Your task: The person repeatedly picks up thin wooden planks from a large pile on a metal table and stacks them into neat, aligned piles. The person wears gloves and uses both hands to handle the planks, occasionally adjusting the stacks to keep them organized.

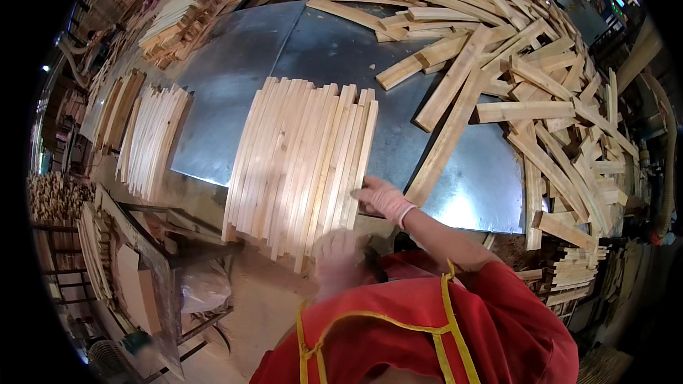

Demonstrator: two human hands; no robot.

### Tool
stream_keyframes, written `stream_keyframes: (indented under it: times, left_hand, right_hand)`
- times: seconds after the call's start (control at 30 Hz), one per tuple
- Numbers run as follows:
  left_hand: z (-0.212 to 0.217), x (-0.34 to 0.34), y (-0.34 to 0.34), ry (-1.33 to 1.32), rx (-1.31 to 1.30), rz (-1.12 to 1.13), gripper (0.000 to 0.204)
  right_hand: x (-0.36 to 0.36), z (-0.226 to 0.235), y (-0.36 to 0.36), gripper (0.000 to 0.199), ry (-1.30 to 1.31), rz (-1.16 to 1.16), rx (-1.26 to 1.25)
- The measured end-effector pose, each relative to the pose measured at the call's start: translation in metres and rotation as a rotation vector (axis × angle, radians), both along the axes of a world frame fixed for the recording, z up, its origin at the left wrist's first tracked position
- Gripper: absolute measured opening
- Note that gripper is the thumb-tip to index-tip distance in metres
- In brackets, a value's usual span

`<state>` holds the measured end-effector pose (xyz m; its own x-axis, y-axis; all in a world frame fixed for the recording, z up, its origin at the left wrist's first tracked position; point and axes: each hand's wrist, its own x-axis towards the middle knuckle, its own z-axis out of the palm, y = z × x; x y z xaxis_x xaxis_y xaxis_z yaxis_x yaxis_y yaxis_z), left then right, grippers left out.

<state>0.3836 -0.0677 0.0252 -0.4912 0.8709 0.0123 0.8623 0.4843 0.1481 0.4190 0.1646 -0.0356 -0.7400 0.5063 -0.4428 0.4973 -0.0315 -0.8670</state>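
Apparently the wood strips (292,160), rowed on the metal surface (238,46), are being squared: right hand (380,199) at their side, left hand (336,259) blurred near their ends. I cannot tell either grip's closure; evening the ends likely needs flat, steady pressure.

A grey sheet-metal surface (238,43) reached from the centre toward eleven o'clock, glaring white near four. Dusty tan floor (263,306) showed at seven o'clock, a dark metal rack (60,227) nearer nine. A small lamp (45,68) shone toward ten, a lit screen (620,1) at two.
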Motion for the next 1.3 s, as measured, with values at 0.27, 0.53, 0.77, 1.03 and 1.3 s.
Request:
stream_keyframes:
  times: [0.27, 0.53, 0.77, 1.03, 1.3]
  left_hand:
    - [-0.004, -0.029, 0.011, 0.113, 0.053, -0.044, 0.076]
    - [0.014, -0.037, 0.025, -0.033, -0.016, -0.045, 0.075]
    - [0.038, -0.034, 0.101, -0.086, -0.106, -0.034, 0.08]
    - [-0.029, -0.057, 0.114, 0.115, -0.118, -0.116, 0.065]
    - [-0.051, -0.102, 0.083, -0.005, 0.246, -0.129, 0.071]
  right_hand:
    - [0.06, 0.03, 0.13, 0.066, -0.276, -0.866, 0.668]
    - [0.049, 0.0, 0.022, 0.06, 0.396, -0.708, -0.289]
    - [0.032, -0.018, 0.018, 0.05, 0.119, 0.022, -0.356]
    - [-0.02, 0.028, 0.084, 0.093, -0.072, -0.151, -0.297]
    - [-0.099, 0.032, 0.066, 0.077, -0.13, -0.003, -0.08]
